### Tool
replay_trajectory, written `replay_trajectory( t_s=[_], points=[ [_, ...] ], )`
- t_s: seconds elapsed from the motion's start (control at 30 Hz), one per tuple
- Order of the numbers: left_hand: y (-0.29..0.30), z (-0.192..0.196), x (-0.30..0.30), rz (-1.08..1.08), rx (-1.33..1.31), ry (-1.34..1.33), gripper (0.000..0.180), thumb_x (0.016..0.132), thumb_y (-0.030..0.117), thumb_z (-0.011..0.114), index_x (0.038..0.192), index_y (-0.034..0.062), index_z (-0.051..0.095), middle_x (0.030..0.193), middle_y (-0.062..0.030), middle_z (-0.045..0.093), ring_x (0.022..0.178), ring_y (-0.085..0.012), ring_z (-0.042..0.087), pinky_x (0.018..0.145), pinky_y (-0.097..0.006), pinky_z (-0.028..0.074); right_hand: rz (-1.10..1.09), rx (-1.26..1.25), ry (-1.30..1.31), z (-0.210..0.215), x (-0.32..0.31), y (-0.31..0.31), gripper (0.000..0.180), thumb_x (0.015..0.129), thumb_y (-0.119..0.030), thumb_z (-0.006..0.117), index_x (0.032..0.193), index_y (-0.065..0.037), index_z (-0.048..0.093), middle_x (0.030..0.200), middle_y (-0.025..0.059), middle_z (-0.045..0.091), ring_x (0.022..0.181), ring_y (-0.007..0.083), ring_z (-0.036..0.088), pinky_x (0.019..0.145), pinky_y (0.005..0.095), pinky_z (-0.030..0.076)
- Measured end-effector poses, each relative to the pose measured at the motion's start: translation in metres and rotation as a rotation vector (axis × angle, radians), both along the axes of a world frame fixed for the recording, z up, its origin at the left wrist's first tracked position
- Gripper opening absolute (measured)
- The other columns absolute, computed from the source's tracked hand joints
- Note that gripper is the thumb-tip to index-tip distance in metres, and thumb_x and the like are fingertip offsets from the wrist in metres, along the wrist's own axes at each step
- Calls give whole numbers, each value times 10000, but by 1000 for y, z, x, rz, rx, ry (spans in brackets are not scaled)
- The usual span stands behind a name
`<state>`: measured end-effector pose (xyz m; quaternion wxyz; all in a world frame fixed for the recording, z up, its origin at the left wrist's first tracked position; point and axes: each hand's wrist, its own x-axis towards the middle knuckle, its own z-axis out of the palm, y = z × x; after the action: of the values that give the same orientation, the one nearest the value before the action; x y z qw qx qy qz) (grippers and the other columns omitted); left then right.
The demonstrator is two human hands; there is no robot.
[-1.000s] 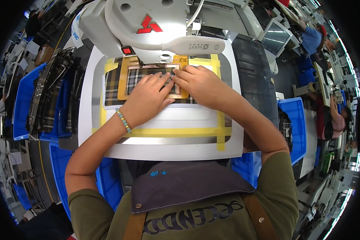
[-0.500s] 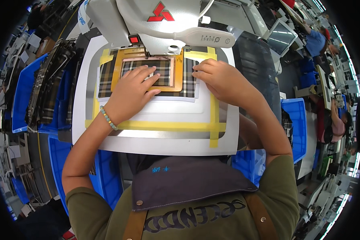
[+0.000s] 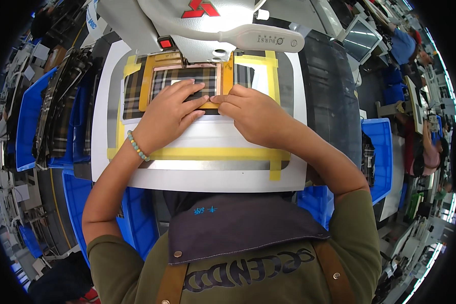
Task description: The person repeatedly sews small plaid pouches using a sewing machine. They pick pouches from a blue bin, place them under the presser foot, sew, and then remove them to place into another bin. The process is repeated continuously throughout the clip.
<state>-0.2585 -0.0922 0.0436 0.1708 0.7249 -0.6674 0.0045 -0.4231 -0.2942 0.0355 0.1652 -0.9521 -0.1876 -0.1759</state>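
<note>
Plaid fabric [image 3: 185,77] in brown, black and white lies under the sewing machine head [image 3: 192,38], inside a yellow rectangular frame [image 3: 227,76]. My left hand [image 3: 169,109] rests flat over the frame's near left part, fingers apart, with fingertips on the plaid. My right hand [image 3: 251,116] is at the frame's near right corner. Its fingers are curled together, and the fingertips meet the frame edge close to my left index finger; whatever is between them is hidden. Beneath the frame is a white board [image 3: 197,181] with strips of yellow tape [image 3: 207,154].
Blue bins stand on both sides; the left bin [image 3: 30,126] holds a pile of plaid pieces [image 3: 61,111], and the right bin [image 3: 382,152] holds more plaid. A white handheld-shaped lamp [image 3: 263,38] juts across the machine. A screen [image 3: 361,41] stands at far right.
My right hand has moved left from the plaid's right edge to the frame's near right corner, its fingers curling in. My left hand stays about where it was.
</note>
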Motion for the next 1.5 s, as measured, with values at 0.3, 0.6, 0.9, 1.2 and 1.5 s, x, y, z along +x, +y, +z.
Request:
replay_trajectory(
  t_s=[0.3, 0.6, 0.9, 1.2, 1.5],
  points=[
    [-3, 5, 5, -25, 15, 55, 307, 936, 162, 694, 1226, 70, 736, 1400, -105, 627, 1347, -335, 532, 1133, -448, 432, -2, -14, 23, 2, 1, 4, 291, 782, -15, 634, 1071, 3, 672, 1220, 127, 689, 998, 262, 598, 847, 367, 521],
    [-6, 3, 9, -41, 17, 23, 322, 933, 152, 697, 1244, 74, 727, 1402, -103, 623, 1338, -339, 537, 1131, -450, 435, -39, -75, 67, 5, -3, 8, 308, 792, 1, 626, 1097, 13, 668, 1339, 148, 644, 1046, 268, 580, 928, 368, 511],
    [-6, -3, 21, -58, -31, -24, 345, 939, 161, 694, 1269, 65, 709, 1425, -101, 607, 1351, -336, 524, 1139, -446, 423, -82, -114, 9, -1, 6, 9, 299, 797, -13, 639, 1093, 6, 681, 1335, 135, 650, 1040, 251, 588, 881, 349, 515],
    [-19, -2, 43, -30, 5, -25, 374, 963, 186, 678, 1323, 84, 687, 1376, -141, 617, 1218, -359, 553, 1082, -442, 441, -140, -103, -52, -5, 21, 4, 307, 787, -25, 662, 1091, -3, 694, 1301, 132, 663, 1076, 253, 599, 879, 368, 517],
    [-15, -11, 62, 12, 0, 186, 411, 976, 240, 672, 1354, 80, 672, 1351, -194, 601, 1260, -373, 522, 1113, -443, 397, -207, 42, 31, 1, 28, -28, 291, 867, -38, 644, 1151, -13, 704, 1302, 154, 664, 1237, 318, 578, 1056, 414, 485]
  ],
)
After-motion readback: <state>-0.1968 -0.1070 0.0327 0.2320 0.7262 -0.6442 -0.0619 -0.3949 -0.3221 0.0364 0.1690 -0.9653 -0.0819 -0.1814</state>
